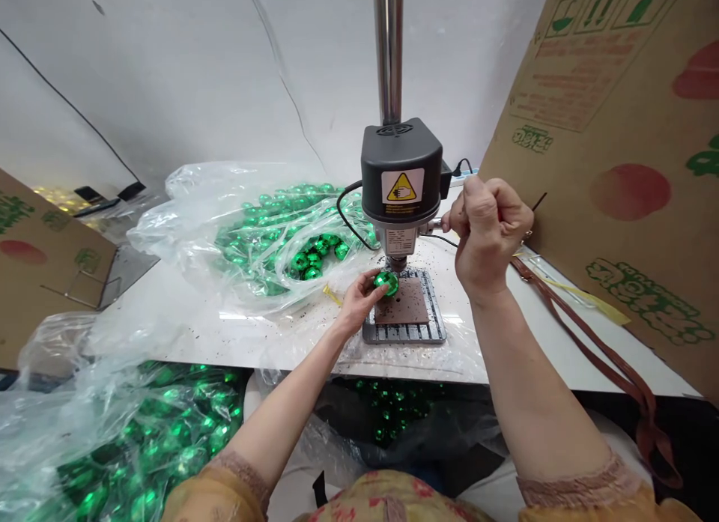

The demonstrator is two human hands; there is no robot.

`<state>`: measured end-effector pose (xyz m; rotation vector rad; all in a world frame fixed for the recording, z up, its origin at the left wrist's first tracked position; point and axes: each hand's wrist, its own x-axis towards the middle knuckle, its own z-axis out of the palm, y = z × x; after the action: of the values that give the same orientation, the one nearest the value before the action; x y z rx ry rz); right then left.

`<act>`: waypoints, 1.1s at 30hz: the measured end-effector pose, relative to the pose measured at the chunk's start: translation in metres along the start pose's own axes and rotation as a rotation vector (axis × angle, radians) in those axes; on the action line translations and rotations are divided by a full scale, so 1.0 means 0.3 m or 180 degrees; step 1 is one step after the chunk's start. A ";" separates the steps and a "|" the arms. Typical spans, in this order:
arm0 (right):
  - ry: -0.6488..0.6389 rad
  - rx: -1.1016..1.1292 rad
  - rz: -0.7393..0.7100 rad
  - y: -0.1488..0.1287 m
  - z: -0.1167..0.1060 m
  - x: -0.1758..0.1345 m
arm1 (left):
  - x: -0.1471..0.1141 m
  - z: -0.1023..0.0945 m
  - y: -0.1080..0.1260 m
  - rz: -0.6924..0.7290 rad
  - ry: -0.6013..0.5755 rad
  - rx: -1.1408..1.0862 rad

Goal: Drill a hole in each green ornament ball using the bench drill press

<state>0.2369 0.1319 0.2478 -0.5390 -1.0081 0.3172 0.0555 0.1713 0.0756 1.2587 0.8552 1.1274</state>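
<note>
A shiny green faceted ball [386, 284] is pinched in the fingers of my left hand [359, 301]. It sits right under the chuck [398, 264] of a small bench drill press [401, 177], over a brown board [410, 301] on the slotted metal base [404, 333]. Whether the ball touches the board or the drill bit, I cannot tell. To the right of the drill's dark housing, my right hand [488, 226] is raised and closed around the feed handle [435, 225]. Most of that handle is hidden by the fingers.
Behind on the left lies a clear plastic bag [258, 237] of green balls. Another bag [146, 439] of them is at lower left, and more green balls [393, 410] sit below the table edge. Cardboard boxes [623, 155] flank the white table [225, 335]; a brown strap [595, 350] lies right.
</note>
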 end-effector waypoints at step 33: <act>-0.0058 0.0070 -0.0170 -0.006 0.005 0.001 | -0.058 0.070 -0.041 0.0406 -0.0309 0.0912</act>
<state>0.2359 0.1311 0.2496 -0.4893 -1.0337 0.2858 0.0729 0.1494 0.0651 1.6108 0.8952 1.0592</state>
